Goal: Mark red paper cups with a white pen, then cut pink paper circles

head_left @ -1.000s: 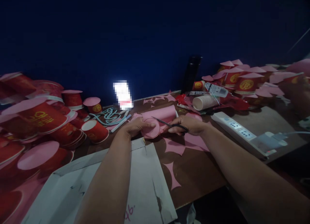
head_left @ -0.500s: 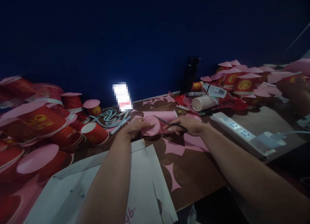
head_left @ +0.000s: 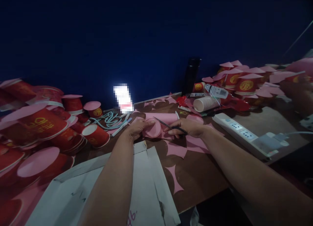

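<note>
Between thumb and fingers, my left hand (head_left: 139, 128) grips a piece of pink paper (head_left: 153, 130) with a round outline on it. My right hand (head_left: 187, 127) is closed on dark-handled scissors (head_left: 168, 126), whose blades point left at the upper edge of that paper. Whether the blades are apart is hard to make out. Just behind both hands lies a pink roll-like shape (head_left: 166, 116) with a pale rim at its right end. Pink paper offcuts (head_left: 176, 150) with curved edges lie on the brown table (head_left: 195, 187) below.
Red paper cups (head_left: 47, 123) with pink discs crowd the left; similar cups (head_left: 248, 84) stand at the back right. A lit phone (head_left: 123, 98), coiled cable (head_left: 110, 120), black bottle (head_left: 192, 76), stacked paper cups (head_left: 206, 104), power strip (head_left: 236, 128) and white cardboard (head_left: 146, 187) surround the hands.
The scissors and my right hand have shifted slightly left along the pink paper's upper edge. My left hand keeps its grip, and the paper has moved only slightly.
</note>
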The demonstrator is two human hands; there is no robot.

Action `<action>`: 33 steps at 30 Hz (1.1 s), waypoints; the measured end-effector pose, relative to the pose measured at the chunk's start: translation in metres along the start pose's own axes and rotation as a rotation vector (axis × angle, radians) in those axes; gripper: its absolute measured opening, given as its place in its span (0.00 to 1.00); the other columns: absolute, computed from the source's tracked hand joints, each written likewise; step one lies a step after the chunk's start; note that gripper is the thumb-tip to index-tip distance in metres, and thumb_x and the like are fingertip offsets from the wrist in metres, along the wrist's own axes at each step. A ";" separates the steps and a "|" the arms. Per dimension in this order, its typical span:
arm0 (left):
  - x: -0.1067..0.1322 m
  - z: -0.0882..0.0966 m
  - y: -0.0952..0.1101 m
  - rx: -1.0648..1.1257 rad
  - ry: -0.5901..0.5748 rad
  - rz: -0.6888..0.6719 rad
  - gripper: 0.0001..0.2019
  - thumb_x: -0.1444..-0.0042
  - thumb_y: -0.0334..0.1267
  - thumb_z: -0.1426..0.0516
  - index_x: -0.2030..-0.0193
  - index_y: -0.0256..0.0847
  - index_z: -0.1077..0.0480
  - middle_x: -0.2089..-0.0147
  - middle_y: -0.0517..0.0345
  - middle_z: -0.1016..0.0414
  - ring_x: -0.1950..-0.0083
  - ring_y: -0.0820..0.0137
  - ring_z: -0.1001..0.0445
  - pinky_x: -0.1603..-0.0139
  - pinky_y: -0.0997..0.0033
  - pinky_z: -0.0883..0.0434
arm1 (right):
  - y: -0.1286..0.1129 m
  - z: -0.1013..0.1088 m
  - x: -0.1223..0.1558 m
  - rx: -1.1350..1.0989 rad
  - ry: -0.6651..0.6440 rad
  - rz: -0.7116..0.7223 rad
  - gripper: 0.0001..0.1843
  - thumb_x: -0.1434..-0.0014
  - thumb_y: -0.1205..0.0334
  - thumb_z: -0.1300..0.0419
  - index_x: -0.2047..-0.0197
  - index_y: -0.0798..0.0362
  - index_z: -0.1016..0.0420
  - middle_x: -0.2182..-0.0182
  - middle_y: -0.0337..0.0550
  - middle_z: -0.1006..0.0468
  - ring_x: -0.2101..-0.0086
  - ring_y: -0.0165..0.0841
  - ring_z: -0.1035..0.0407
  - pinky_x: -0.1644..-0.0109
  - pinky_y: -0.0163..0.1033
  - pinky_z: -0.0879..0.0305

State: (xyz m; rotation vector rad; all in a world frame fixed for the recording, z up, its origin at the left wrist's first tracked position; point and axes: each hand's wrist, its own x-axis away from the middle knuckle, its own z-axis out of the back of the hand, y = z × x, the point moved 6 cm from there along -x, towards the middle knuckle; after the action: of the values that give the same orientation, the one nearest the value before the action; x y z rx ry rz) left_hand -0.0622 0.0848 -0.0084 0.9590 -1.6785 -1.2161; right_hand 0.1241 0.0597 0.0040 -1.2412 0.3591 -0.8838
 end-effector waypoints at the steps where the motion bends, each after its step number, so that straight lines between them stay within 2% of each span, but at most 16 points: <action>1: 0.000 -0.001 0.000 -0.004 -0.009 -0.002 0.20 0.62 0.41 0.31 0.63 0.32 0.26 0.70 0.50 0.24 0.68 0.68 0.27 0.65 0.67 0.29 | 0.000 0.000 0.000 0.025 -0.003 0.001 0.29 0.52 0.44 0.36 0.51 0.53 0.24 0.80 0.37 0.27 0.77 0.25 0.38 0.73 0.32 0.46; 7: 0.000 -0.003 -0.001 -0.012 -0.041 0.012 0.18 0.64 0.39 0.31 0.68 0.32 0.27 0.71 0.52 0.25 0.69 0.70 0.28 0.63 0.67 0.30 | -0.007 -0.003 0.001 0.039 -0.002 0.001 0.30 0.53 0.43 0.36 0.51 0.53 0.24 0.81 0.36 0.27 0.78 0.25 0.39 0.73 0.31 0.46; 12: 0.001 -0.003 -0.001 -0.003 -0.041 0.030 0.18 0.64 0.39 0.31 0.66 0.32 0.26 0.71 0.52 0.24 0.67 0.67 0.27 0.61 0.65 0.29 | -0.010 -0.003 0.001 0.034 0.016 0.028 0.29 0.52 0.44 0.36 0.51 0.53 0.23 0.81 0.36 0.27 0.78 0.25 0.39 0.74 0.31 0.47; 19: 0.003 -0.005 -0.002 0.020 -0.085 0.073 0.18 0.62 0.39 0.31 0.65 0.31 0.25 0.68 0.49 0.23 0.65 0.67 0.26 0.59 0.66 0.30 | -0.010 -0.003 0.002 0.040 0.013 0.029 0.25 0.51 0.45 0.36 0.53 0.52 0.22 0.82 0.35 0.29 0.79 0.24 0.41 0.75 0.31 0.49; 33: 0.005 -0.006 0.001 0.017 -0.081 0.051 0.19 0.62 0.38 0.31 0.62 0.30 0.25 0.67 0.47 0.22 0.65 0.66 0.26 0.63 0.68 0.30 | -0.011 -0.002 0.002 0.037 0.021 0.033 0.23 0.53 0.46 0.35 0.58 0.53 0.21 0.83 0.34 0.32 0.78 0.25 0.41 0.74 0.31 0.48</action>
State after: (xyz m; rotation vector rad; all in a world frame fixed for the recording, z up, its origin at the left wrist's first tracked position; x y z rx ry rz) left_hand -0.0582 0.0785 -0.0058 0.8821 -1.7690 -1.2226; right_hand 0.1204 0.0561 0.0139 -1.1898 0.3782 -0.8723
